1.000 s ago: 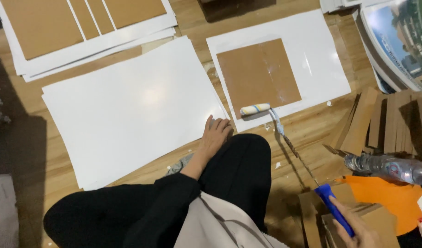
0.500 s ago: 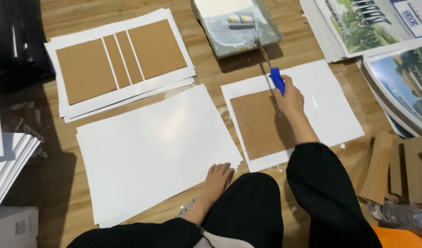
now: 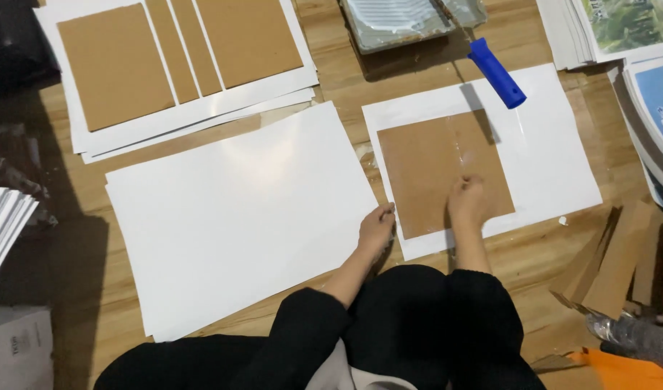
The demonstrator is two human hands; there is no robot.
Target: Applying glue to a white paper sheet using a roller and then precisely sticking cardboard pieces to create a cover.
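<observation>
Light falls from above and slightly right onto the large white sheet [image 3: 237,224], leaving a soft glare patch near its upper middle, while a deep shadow darkens the wooden floor [image 3: 71,253] to the left of that sheet. The blue roller handle [image 3: 496,72], up and right of the sheet, throws 1 short dark shadow down-left onto paper. Focus is fair at the sheet and softer, mildly stretched, toward the frame's corners.
</observation>
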